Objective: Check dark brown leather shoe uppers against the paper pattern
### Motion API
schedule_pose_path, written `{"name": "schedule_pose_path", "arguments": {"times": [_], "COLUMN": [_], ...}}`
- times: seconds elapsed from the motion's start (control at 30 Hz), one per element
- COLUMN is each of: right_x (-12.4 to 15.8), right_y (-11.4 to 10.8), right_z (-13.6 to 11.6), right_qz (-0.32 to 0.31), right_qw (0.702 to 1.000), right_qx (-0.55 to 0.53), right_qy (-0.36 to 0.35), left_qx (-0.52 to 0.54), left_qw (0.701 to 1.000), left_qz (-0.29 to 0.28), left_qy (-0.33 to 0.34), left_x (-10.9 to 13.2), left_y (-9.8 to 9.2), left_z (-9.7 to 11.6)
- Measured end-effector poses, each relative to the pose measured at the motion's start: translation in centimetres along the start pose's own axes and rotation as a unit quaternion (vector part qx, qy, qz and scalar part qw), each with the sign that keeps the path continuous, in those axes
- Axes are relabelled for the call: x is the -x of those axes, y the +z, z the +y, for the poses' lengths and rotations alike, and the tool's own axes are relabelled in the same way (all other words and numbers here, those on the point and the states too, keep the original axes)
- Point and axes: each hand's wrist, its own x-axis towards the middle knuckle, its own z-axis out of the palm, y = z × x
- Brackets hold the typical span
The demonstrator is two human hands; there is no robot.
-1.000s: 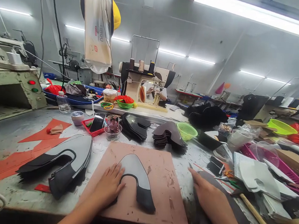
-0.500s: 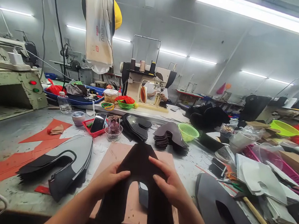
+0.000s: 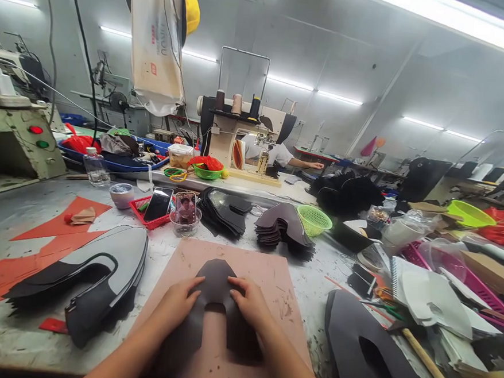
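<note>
A dark U-shaped shoe upper piece (image 3: 213,278) lies flat on the pink work board (image 3: 272,271) in front of me. My left hand (image 3: 177,306) presses flat on its left side, fingers spread. My right hand (image 3: 250,300) lies flat on its right side, fingers stretched out. The grey piece that lay on the board is hidden under the dark one. A stack of grey and black uppers (image 3: 99,276) sits left of the board. Another dark stack (image 3: 366,347) lies at the right.
Two phones (image 3: 159,204) rest behind the board by a red tray and a clear cup. Further back are stacks of dark pieces (image 3: 281,225), a green basket (image 3: 314,219) and a sewing machine (image 3: 238,136). Red sheets (image 3: 55,227) lie left; cluttered trays and a wooden handle (image 3: 433,369) right.
Both hands lifted a dark upper piece from the right stack, carried it over the board and laid it flat over the grey piece. The camera tilted slightly.
</note>
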Motion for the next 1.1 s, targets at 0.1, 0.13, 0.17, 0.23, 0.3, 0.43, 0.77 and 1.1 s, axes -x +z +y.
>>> {"name": "schedule_pose_path", "arguments": {"times": [0.1, 0.13, 0.17, 0.23, 0.3, 0.43, 0.77, 1.1], "right_x": [-0.3, -0.2, -0.1, 0.1, 0.2, 0.1, 0.0, -0.2], "right_y": [0.5, 0.6, 0.6, 0.6, 0.5, 0.5, 0.6, 0.7], "right_z": [0.7, 0.8, 0.8, 0.7, 0.6, 0.6, 0.8, 0.9], "right_qz": [-0.010, -0.012, -0.013, -0.013, -0.011, -0.010, -0.019, -0.030], "right_qw": [0.999, 0.999, 0.999, 0.998, 0.998, 0.998, 0.996, 0.995], "right_qx": [0.040, 0.047, 0.053, 0.061, 0.064, 0.068, 0.082, 0.084], "right_qy": [-0.002, -0.001, 0.000, 0.006, 0.010, 0.007, 0.017, 0.038], "left_qx": [-0.043, -0.049, -0.053, -0.059, -0.063, -0.079, -0.109, -0.206], "left_qw": [0.999, 0.999, 0.998, 0.998, 0.998, 0.997, 0.994, 0.977], "left_qz": [0.014, 0.017, 0.018, 0.015, 0.013, 0.001, -0.022, -0.046], "left_qy": [0.013, 0.016, 0.018, 0.016, 0.012, 0.005, 0.010, 0.020], "left_x": [-0.5, -0.5, -0.5, -0.4, -0.5, -0.7, -0.9, -0.8], "left_y": [0.3, 0.5, 0.6, 0.7, 0.7, 0.6, 0.7, 0.2], "left_z": [-0.8, -1.0, -1.1, -1.0, -0.9, -0.7, -0.9, 0.1]}}
